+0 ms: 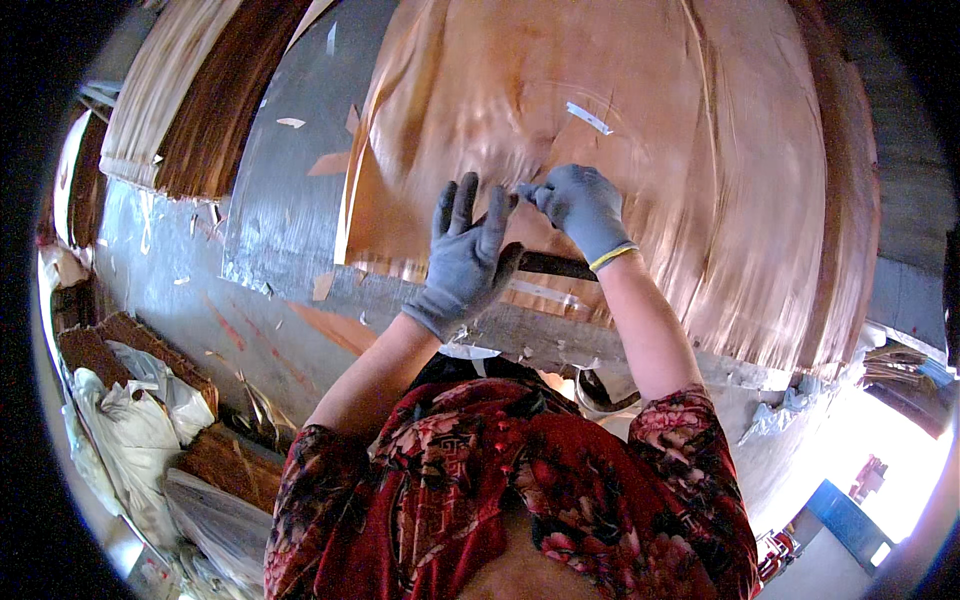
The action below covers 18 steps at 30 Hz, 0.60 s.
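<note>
Thin, wavy reddish-brown wood veneer sheets (640,200) lie stacked in front of me. My left hand (463,260), in a grey glove, is over the near edge of the stack with its fingers stretched up and apart. Close to its fingertips is my right hand (582,205), in a grey glove with a yellow cuff. Its fingers are closed in a pinch, and what they hold, if anything, I cannot make out. A dark bar-like shape (558,265) shows between the hands at the sheet's edge. Beyond the right hand, a short pale strip of tape (588,118) lies on the veneer.
A grey work surface (170,250) with veneer scraps (330,164) extends to the left. More veneer sheets (215,110) hang over its far left part. White plastic sheeting (125,430) and brown boards lie at lower left. A blue panel (845,520) stands at lower right.
</note>
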Motion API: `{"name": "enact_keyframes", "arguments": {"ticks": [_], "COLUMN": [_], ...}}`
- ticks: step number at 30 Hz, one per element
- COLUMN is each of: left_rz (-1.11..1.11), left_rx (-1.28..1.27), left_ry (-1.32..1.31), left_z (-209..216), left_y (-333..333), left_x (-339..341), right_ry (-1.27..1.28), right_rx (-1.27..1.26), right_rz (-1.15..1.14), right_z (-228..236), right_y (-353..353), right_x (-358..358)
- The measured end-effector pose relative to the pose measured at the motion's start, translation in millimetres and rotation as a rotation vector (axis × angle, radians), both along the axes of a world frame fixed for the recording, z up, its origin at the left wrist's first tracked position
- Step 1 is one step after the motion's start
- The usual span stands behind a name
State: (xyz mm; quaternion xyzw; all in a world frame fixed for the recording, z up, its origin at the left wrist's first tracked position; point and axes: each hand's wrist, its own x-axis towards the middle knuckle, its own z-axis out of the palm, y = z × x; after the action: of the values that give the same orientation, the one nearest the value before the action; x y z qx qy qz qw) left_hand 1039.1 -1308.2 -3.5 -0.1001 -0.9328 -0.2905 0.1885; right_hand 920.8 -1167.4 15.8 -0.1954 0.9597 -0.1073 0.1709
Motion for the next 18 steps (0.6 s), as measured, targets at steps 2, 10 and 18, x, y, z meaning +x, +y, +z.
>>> {"name": "enact_keyframes", "arguments": {"ticks": [2, 10, 18], "left_rz": [-0.012, 0.011, -0.159], "left_rx": [-0.148, -0.219, -0.339], "left_ry": [-0.155, -0.201, -0.17], "left_z": [-1, -27, 8], "left_y": [5, 15, 40], "left_x": [-10, -28, -39], "right_ry": [0.028, 0.062, -0.11], "right_rx": [0.038, -0.191, -0.528], "right_rz": [0.013, 0.053, -0.326], "right_z": [0, -12, 16], "right_y": [4, 25, 119], "right_x": [1, 54, 121]}}
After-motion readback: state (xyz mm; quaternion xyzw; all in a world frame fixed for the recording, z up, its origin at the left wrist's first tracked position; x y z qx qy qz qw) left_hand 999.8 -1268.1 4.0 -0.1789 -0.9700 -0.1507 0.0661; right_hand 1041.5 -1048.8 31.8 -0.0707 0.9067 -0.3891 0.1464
